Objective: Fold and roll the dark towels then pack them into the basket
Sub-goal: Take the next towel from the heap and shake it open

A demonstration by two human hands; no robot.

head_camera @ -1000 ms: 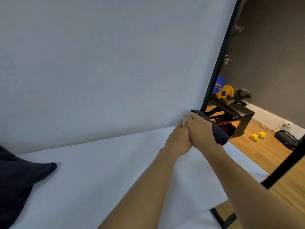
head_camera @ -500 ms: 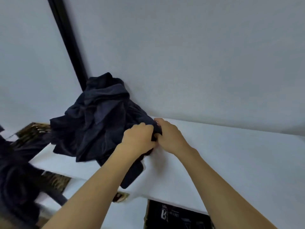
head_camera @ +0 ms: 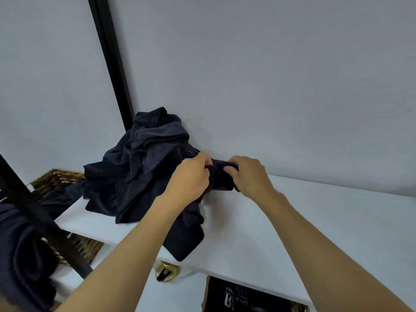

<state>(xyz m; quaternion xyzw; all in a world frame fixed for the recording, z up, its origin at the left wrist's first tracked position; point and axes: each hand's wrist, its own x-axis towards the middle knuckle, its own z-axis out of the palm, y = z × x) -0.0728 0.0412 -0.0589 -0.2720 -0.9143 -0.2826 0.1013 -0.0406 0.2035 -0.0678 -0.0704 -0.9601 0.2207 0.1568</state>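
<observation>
Head camera is looking down over the white table (head_camera: 326,221). At the far left the wicker basket (head_camera: 56,179) is sitting beside the table edge, with dark cloth lying in it. Next, the pile of dark towels (head_camera: 139,167) is resting on the table against the wall. The left hand (head_camera: 191,179) is curling its fingers round one towel (head_camera: 221,180), and the right hand (head_camera: 249,176) is pinching the same towel just beside it. Both forearms are reaching forward, with the wrists close together. I judge the person is separating one towel from the pile, before any fold. The next move is asking to pull it free and spread it flat on the bare table at the right.
</observation>
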